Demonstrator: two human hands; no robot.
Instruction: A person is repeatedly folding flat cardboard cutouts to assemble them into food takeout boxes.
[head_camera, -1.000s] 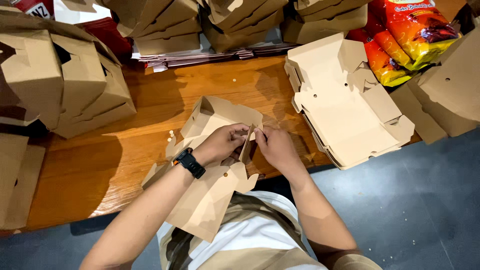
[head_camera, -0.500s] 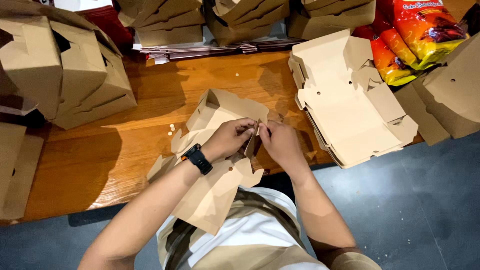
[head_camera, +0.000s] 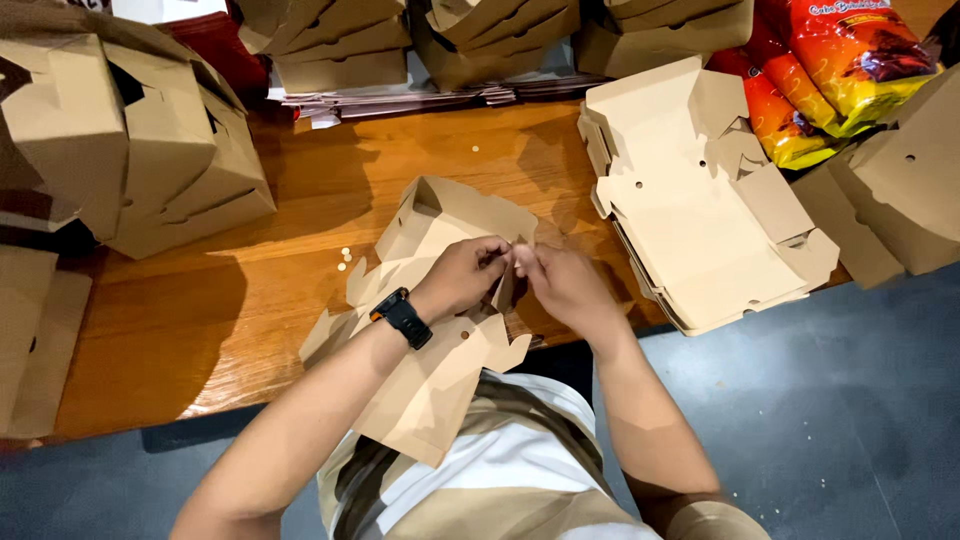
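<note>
A half-folded brown cardboard box (head_camera: 440, 300) lies on the wooden table (head_camera: 220, 300) in front of me, its far end raised into walls and its near flap hanging over the table edge. My left hand (head_camera: 462, 277), with a black watch on the wrist, and my right hand (head_camera: 566, 288) meet over the box's right side. Both pinch a small cardboard flap between their fingertips. The flap itself is mostly hidden by the fingers.
A stack of flat unfolded box blanks (head_camera: 700, 200) lies at the right. Folded boxes (head_camera: 130, 150) are piled at the left and along the back (head_camera: 400, 40). Orange snack bags (head_camera: 830, 70) sit at the far right. A few small paper dots (head_camera: 343, 258) lie on the table.
Both hands stay at the same flap with only small finger movement. The view has shifted slightly; the box has not visibly moved.
</note>
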